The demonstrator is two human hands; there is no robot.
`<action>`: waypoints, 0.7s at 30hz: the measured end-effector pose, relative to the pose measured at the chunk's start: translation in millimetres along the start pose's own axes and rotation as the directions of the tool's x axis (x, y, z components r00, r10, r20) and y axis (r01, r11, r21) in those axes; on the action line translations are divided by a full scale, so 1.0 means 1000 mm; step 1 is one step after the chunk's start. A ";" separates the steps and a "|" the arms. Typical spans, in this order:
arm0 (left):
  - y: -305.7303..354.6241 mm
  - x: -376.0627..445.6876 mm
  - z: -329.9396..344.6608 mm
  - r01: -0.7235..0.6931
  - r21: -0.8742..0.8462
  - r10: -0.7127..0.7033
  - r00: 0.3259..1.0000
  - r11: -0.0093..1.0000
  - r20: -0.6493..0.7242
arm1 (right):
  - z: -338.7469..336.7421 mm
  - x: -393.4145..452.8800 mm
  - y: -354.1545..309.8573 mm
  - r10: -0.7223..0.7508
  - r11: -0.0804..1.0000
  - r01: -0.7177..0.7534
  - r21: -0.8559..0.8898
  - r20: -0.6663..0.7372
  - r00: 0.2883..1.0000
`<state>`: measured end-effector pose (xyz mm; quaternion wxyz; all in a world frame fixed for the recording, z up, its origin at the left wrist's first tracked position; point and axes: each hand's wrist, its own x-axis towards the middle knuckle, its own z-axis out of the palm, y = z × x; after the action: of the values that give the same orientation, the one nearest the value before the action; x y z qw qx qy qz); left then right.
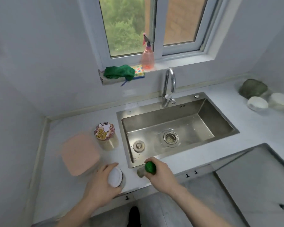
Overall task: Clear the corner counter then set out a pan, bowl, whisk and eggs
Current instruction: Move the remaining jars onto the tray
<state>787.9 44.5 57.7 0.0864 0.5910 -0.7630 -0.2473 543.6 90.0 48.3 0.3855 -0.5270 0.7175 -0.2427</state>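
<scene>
White counter, front edge: left hand curled round a white-lidded jar, right hand gripping a green-capped bottle just beside the sink rim; behind them, toward the left corner, a pink-lidded box, then a cartoon-lidded jar.

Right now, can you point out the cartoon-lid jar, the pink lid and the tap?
Cartoon-lid jar (104,131): head view, on its printed lid.
Pink lid (79,154): head view, middle of its flat top.
Tap (169,84): head view, on the curved chrome spout.
</scene>
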 end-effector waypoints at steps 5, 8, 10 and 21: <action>0.114 -0.021 0.021 -0.168 -0.105 0.166 0.986 0.980 -0.022 | -0.081 -0.096 0.054 0.108 0.989 -0.080 0.126 -0.228 0.968; 0.176 -0.039 0.039 -0.257 -0.128 0.256 0.966 0.958 -0.020 | -0.118 -0.155 0.081 0.153 0.983 -0.104 0.154 -0.353 0.923; 0.229 -0.059 0.060 -0.368 -0.127 0.375 0.927 0.921 0.036 | -0.148 -0.213 0.111 0.222 0.968 -0.141 0.207 -0.447 0.867; 0.435 -0.166 0.173 -0.734 -0.185 0.748 0.590 0.654 0.304 | -0.225 -0.442 0.224 0.517 0.853 -0.229 0.469 -0.705 0.485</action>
<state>388.3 326.8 143.2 0.0541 0.1635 -0.9363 -0.3062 299.0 567.5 142.3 0.1352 -0.1166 0.8617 -0.4749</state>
